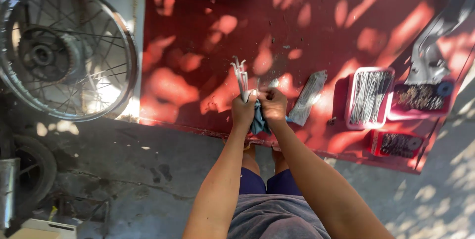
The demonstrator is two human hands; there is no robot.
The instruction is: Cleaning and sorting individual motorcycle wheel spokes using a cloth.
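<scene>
A: What does the left hand (243, 111) hold?

B: It is closed in a fist around a bundle of thin metal spokes (241, 77), gripped low so that their bent ends stand up above the knuckles. Holding them together like that keeps the loose rods from fanning out.

A: And the right hand (272, 104)?

B: It is closed too, pressed against the left one, and seems to pinch a grey-blue rag (258, 123) that hangs down between the two fists. The rag sits right at the foot of the bundle, which suits wiping the rods, though that is only a reading of the grip.

A: Where does all this happen?

B: Just above the near edge of a red surface (198, 26) dappled with sun and shade. The person stands close against it, so both forearms reach up over its edge.

A: What lies about?

B: Just to the right of the hands lies a clear bag of more rods (308, 97). Further right is a red tray of spokes (369, 96) laid side by side, and beside it two smaller red trays of small dark parts (419, 97) (399, 144). Sorting by kind keeps each within reach.

A: And off the surface?

B: A spoked wheel (62, 48) with its hub stands to the left, well apart from the hands.
</scene>
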